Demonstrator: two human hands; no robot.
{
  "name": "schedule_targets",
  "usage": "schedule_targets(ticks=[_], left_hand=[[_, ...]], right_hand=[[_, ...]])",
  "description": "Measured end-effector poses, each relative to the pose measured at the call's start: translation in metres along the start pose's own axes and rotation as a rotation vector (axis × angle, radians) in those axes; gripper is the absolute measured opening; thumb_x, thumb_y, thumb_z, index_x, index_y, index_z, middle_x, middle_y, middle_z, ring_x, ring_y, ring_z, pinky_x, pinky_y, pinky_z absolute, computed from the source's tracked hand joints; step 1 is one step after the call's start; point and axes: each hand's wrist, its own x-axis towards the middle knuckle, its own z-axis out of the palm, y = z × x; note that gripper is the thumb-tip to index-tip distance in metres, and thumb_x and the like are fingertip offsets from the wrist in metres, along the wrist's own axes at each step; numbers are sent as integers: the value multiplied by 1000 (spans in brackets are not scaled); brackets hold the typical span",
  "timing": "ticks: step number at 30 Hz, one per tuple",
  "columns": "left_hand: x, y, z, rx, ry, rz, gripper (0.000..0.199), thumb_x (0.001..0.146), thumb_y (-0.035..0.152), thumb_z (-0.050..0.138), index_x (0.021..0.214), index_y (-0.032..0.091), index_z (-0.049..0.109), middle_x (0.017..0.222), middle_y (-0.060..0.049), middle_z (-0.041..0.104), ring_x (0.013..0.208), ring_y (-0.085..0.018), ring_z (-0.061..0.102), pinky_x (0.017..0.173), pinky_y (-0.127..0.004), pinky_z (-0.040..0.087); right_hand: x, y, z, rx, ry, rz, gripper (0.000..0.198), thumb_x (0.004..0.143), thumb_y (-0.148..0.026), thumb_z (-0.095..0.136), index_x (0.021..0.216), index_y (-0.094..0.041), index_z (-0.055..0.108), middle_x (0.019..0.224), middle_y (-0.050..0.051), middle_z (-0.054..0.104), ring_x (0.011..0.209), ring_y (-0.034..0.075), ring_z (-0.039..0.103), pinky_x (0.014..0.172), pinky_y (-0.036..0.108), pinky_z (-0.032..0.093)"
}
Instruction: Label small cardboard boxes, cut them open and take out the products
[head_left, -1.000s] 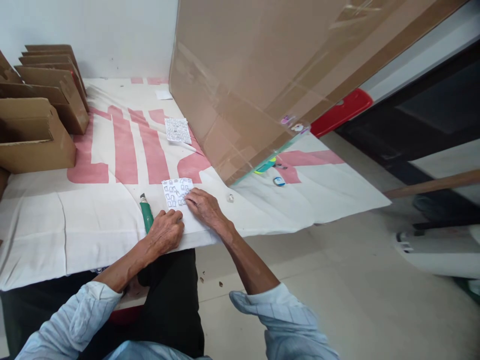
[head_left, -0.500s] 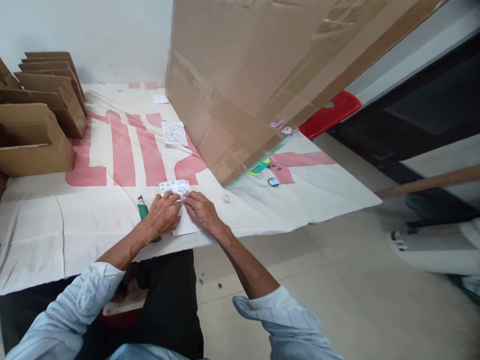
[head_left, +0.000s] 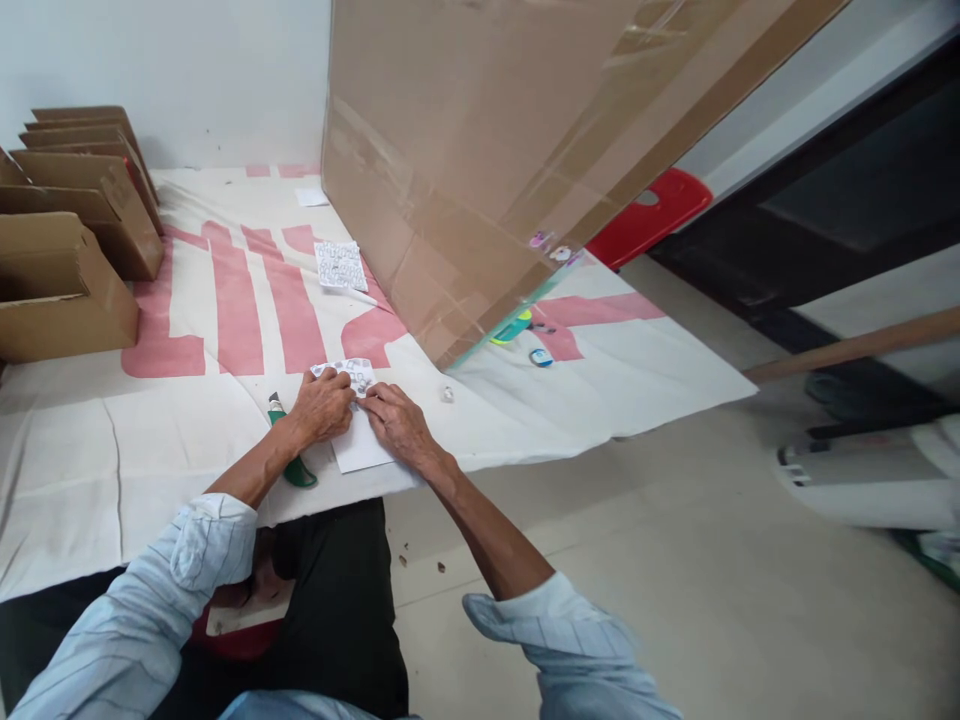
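On the white cloth near the table's front edge lies a small sheet of white paper [head_left: 361, 447], its far part printed with little outline pictures. My left hand [head_left: 324, 406] rests over the paper's left side, fingers curled and pinching at the printed part. From the right, my right hand [head_left: 397, 420] meets it, its fingertips closed together on the paper. The fingers hide exactly what is pinched between them. Under my left wrist is a green utility knife [head_left: 300, 473], partly covered, its tip pointing away from me. Farther back sits another printed sheet [head_left: 341, 266].
Open cardboard boxes [head_left: 67, 290] stand in a row at the left. A large taped carton [head_left: 465, 160] leans over the table's middle. Beside its lower corner lie a green-and-yellow tool [head_left: 514, 328] and a small blue-rimmed roll [head_left: 540, 357]. A red seat [head_left: 649, 215] stands behind.
My left hand has shifted slightly left and up the paper, its fingers more curled. More of the knife's handle shows. The whole view has drifted a little.
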Motion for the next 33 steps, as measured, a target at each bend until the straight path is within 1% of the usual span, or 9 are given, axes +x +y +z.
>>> schedule_targets(ticks=[6, 8, 10, 13, 16, 21, 26, 30, 33], left_hand=[[4, -1, -1, -46, -19, -46, 30, 103, 14, 47, 105, 18, 77, 128, -15, 73, 127, -36, 57, 99, -54, 42], [5, 0, -2, -57, -14, -67, 31, 104, 13, 47, 104, 18, 77, 127, -15, 74, 128, -36, 58, 99, -55, 42], [6, 1, -2, -73, -5, -90, 28, 101, 12, 50, 104, 18, 78, 126, -16, 74, 127, -36, 59, 99, -55, 42], [7, 2, -4, -90, -2, -109, 24, 95, 9, 56, 98, 17, 78, 122, -16, 76, 125, -36, 60, 99, -53, 42], [9, 2, -6, -100, 1, -120, 21, 92, 7, 57, 92, 17, 76, 118, -15, 77, 125, -35, 61, 98, -51, 42], [11, 0, -8, -126, 17, -144, 19, 83, 6, 62, 92, 17, 74, 111, -14, 80, 124, -36, 64, 97, -51, 42], [12, -2, -8, -159, 51, -154, 29, 81, 1, 57, 96, 18, 75, 107, -13, 81, 121, -35, 66, 100, -53, 41], [12, -2, -11, -199, 77, -161, 38, 80, -3, 53, 103, 18, 75, 114, -14, 81, 125, -34, 66, 104, -55, 41], [10, -3, -16, -269, 153, -166, 40, 81, -3, 52, 105, 19, 76, 119, -13, 81, 128, -33, 66, 108, -55, 42]], right_hand=[[-9, -6, -1, -13, 27, -10, 42, 104, -10, 51, 129, -27, 80, 119, 12, 73, 108, 28, 63, 99, 44, 59], [-12, -8, -1, -8, 32, -14, 45, 103, -9, 50, 132, -27, 79, 121, 12, 73, 109, 29, 63, 101, 45, 59], [-13, -9, -2, 12, 37, -16, 45, 102, -9, 49, 133, -25, 78, 123, 13, 73, 112, 30, 63, 103, 47, 59], [-16, -10, -4, 54, 69, -13, 43, 102, -10, 48, 130, -24, 78, 120, 14, 74, 114, 29, 65, 105, 46, 59], [-20, -10, -6, 84, 128, 4, 42, 103, -12, 47, 127, -26, 79, 115, 12, 75, 112, 28, 68, 104, 46, 61], [-24, -5, -5, 105, 235, 31, 36, 103, -15, 48, 115, -25, 80, 110, 12, 75, 107, 27, 71, 100, 46, 62], [-29, -1, -3, 136, 277, 75, 33, 101, -14, 49, 111, -26, 79, 106, 10, 75, 103, 26, 72, 98, 43, 61], [-32, -2, -3, 151, 279, 91, 33, 101, -14, 49, 109, -25, 79, 105, 10, 75, 102, 27, 72, 97, 43, 61], [-34, -4, -5, 145, 264, 106, 31, 102, -15, 50, 109, -25, 79, 107, 11, 75, 103, 27, 72, 97, 43, 60]])
